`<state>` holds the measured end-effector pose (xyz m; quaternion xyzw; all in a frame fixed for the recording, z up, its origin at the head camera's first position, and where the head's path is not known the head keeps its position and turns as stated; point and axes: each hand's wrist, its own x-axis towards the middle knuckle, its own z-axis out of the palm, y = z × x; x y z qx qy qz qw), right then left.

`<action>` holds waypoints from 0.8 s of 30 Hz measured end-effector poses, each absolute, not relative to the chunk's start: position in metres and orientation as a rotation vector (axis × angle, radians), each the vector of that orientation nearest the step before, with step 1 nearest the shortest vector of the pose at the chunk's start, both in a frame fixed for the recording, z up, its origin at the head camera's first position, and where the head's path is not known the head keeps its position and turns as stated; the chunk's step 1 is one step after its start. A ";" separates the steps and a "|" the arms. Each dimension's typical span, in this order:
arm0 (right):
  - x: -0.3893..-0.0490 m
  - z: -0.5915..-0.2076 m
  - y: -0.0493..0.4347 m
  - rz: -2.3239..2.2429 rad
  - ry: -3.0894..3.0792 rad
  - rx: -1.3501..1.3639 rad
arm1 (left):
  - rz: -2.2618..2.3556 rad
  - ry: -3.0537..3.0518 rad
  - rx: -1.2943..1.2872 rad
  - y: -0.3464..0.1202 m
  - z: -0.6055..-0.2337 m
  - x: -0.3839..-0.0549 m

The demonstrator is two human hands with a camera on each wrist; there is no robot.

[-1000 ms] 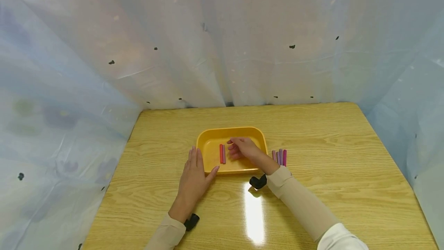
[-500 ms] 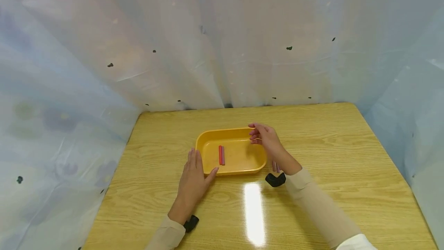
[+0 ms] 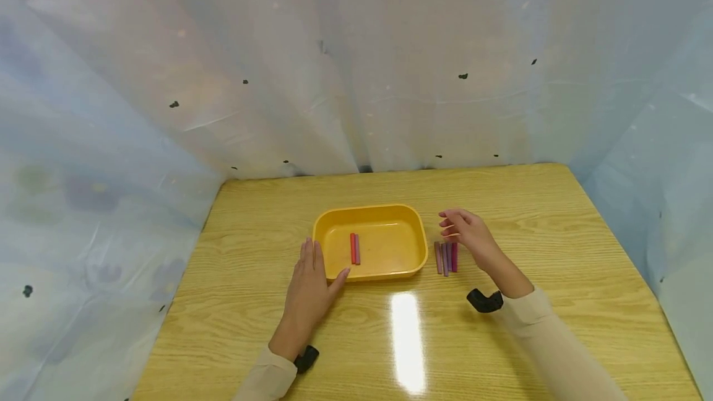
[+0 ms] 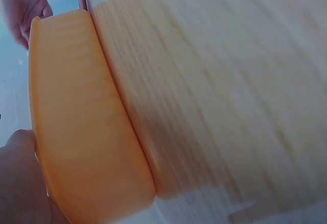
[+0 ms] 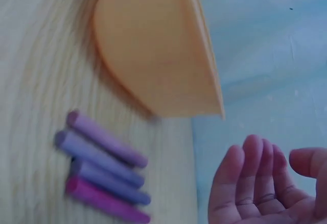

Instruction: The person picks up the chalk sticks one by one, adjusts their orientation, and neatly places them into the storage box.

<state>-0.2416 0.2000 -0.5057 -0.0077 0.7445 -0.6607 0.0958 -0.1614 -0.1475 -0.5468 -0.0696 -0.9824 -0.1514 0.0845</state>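
A yellow tray (image 3: 390, 275) sits on the table, with a red chalk-like stick (image 3: 353, 249) and a mauve stick (image 3: 358, 249) side by side in its left part. My left hand (image 3: 307, 286) rests against the tray's left end, fingers straight and thumb spread along the front rim. To the right of the tray several pink, purple and magenta sticks (image 5: 107, 183) lie in a row on the wood. Above the far end of that row hovers my right hand (image 3: 470, 237), its fingers loosely bent and holding nothing; in the right wrist view the palm (image 5: 265, 211) shows bare.
The wood-grain table (image 3: 546, 234) extends around the tray, with a bright light reflection (image 3: 408, 345) in front of it. Pale plastic sheeting (image 3: 390, 79) hangs behind the table and along both sides. Black wrist cameras (image 3: 484, 301) sit on both wrists.
My right hand has lifted out of the tray and moved right, over the rim, to the row of sticks. The two sticks in the tray and my left hand stay put.
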 end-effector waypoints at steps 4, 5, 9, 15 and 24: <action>-0.234 -0.510 0.212 -1.913 2.236 -0.020 | -0.454 -2.944 -0.203 -0.146 -0.547 -0.162; -0.232 -0.511 0.214 -1.909 2.237 -0.020 | -0.451 -2.950 -0.198 -0.146 -0.547 -0.162; -0.227 -0.516 0.222 -1.884 2.247 -0.026 | -0.450 -2.948 -0.193 -0.145 -0.547 -0.162; -0.223 -0.528 0.229 -1.744 2.376 0.005 | -0.453 -2.962 -0.205 -0.146 -0.546 -0.162; -0.220 -0.537 0.229 -1.513 2.520 -0.024 | -0.457 -2.961 -0.199 -0.146 -0.545 -0.161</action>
